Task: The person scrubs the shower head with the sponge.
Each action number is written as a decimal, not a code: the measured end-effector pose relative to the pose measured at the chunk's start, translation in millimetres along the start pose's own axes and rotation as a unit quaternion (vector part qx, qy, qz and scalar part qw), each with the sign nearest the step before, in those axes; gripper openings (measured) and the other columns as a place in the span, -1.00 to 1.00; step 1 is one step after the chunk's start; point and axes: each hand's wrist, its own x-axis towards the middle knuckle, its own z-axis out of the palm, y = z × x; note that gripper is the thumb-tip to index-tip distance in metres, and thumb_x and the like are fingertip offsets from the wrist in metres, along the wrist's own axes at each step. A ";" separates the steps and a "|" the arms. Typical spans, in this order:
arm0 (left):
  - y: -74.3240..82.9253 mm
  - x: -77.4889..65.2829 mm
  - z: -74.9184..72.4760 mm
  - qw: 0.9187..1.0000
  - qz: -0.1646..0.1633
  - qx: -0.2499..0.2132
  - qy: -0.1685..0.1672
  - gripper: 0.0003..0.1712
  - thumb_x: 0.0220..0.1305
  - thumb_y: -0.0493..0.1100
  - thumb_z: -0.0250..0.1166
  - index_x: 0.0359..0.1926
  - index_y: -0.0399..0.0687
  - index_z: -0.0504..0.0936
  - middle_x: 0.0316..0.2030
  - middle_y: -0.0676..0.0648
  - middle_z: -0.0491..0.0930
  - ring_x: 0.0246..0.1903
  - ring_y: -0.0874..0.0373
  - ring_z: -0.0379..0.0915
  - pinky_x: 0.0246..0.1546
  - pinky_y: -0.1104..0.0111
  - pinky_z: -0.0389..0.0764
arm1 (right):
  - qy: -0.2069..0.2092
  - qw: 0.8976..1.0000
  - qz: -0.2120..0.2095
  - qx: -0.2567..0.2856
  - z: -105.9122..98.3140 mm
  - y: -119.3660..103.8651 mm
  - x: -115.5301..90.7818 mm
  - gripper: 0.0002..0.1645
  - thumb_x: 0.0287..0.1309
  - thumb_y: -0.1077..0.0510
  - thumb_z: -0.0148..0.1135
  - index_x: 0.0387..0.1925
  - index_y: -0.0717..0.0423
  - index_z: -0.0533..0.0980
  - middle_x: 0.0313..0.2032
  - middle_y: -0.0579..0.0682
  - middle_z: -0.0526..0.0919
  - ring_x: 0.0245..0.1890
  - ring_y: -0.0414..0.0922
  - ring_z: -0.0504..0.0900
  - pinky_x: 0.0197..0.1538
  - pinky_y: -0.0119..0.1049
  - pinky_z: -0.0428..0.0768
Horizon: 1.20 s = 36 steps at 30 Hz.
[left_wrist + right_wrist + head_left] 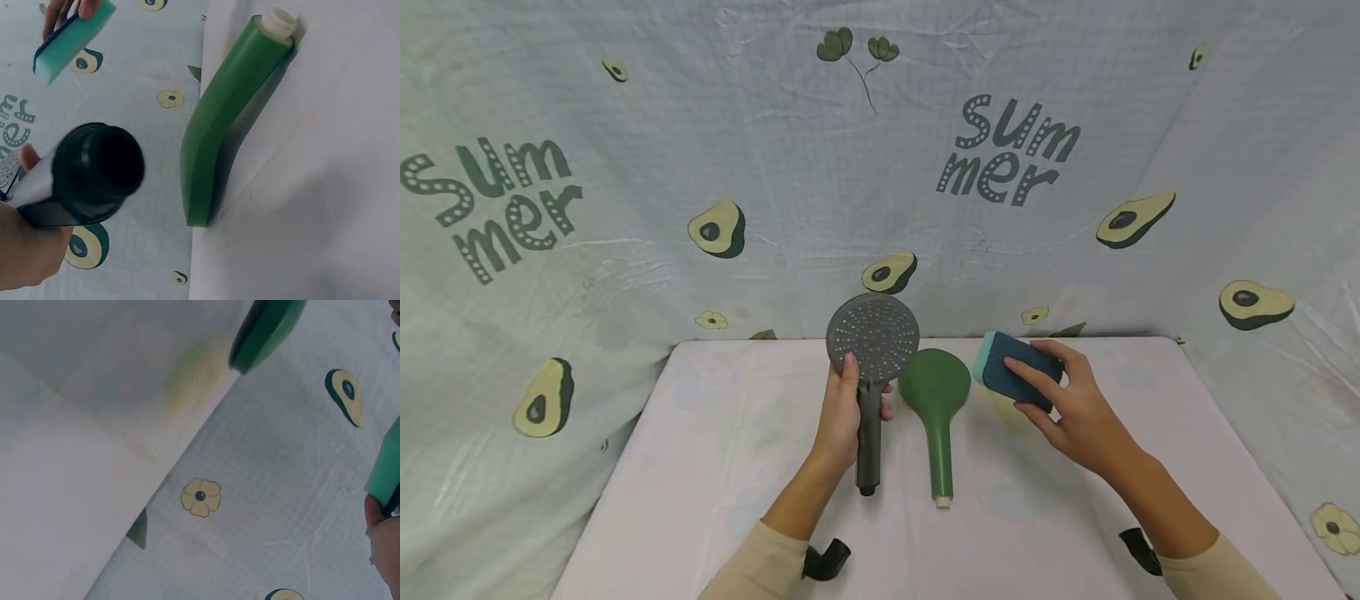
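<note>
My left hand (837,421) grips a dark grey shower head (874,340) by its handle, thumb at the lower edge of the round spray face, which is turned toward the head camera. In the left wrist view the dark hollow end of its handle (94,175) points at the camera. My right hand (1088,425) pinches a sponge (1021,371) with a dark blue scouring side and a light teal foam side. A green shower head (935,379) lies on the table between the hands, its white threaded end (279,24) toward me.
The table (760,450) has a pale cloth with a faint yellowish patch near the sponge. Behind its far edge hangs a cloth (775,167) printed with avocados and lettering. Black pieces (827,560) show beside both wrists.
</note>
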 end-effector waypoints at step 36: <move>23.9 28.5 28.7 0.999 0.040 0.017 -0.018 -0.56 0.57 -0.32 0.10 0.35 -0.44 0.36 0.19 -0.39 0.52 -0.14 0.27 0.63 -0.30 0.48 0.72 | -0.020 0.998 -0.058 0.032 27.2 -47.6 40.4 -0.38 0.46 -0.06 0.24 0.46 -0.09 0.38 0.38 0.37 0.30 0.33 0.33 0.35 0.17 0.25 0.60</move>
